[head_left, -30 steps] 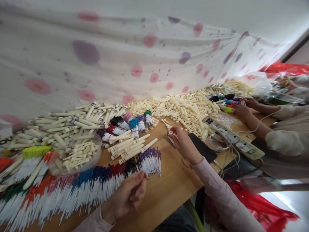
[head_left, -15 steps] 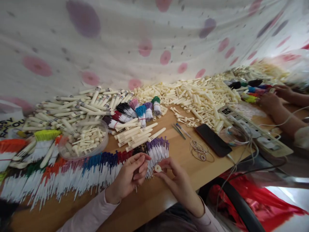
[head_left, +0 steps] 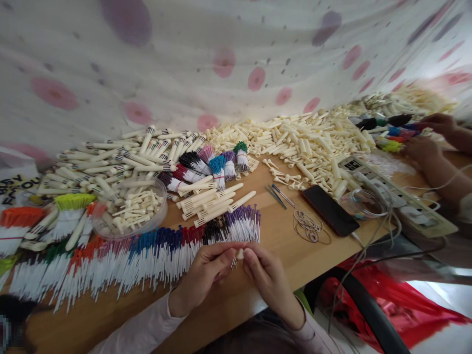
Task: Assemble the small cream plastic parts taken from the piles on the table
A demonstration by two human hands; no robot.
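Observation:
In front of my body, near the table's front edge, both hands meet at the fingertips. My right hand [head_left: 266, 271] pinches a small cream plastic piece [head_left: 239, 254] between thumb and fingers. My left hand [head_left: 211, 268] is closed, its thumb and fingertips at the other side of that piece; my fingers hide most of it. Just beyond my hands lies a long row of pen refills with coloured ends, purple refills [head_left: 245, 221] at its right end and black refills [head_left: 216, 231] beside them. Cream pen barrels [head_left: 217, 200] lie behind the row.
A clear tub [head_left: 162, 204] holds small cream parts. Piles of cream pen parts [head_left: 287, 142] line the curtain. To the right are tweezers [head_left: 276, 196], rubber bands [head_left: 309, 226], a phone [head_left: 330, 210] and a power strip [head_left: 398, 201]. Another person's hands [head_left: 424, 147] work at the far right.
My hands have come together. The small cream piece, held in the right hand alone before, is now between the fingertips of both. The view has shifted slightly.

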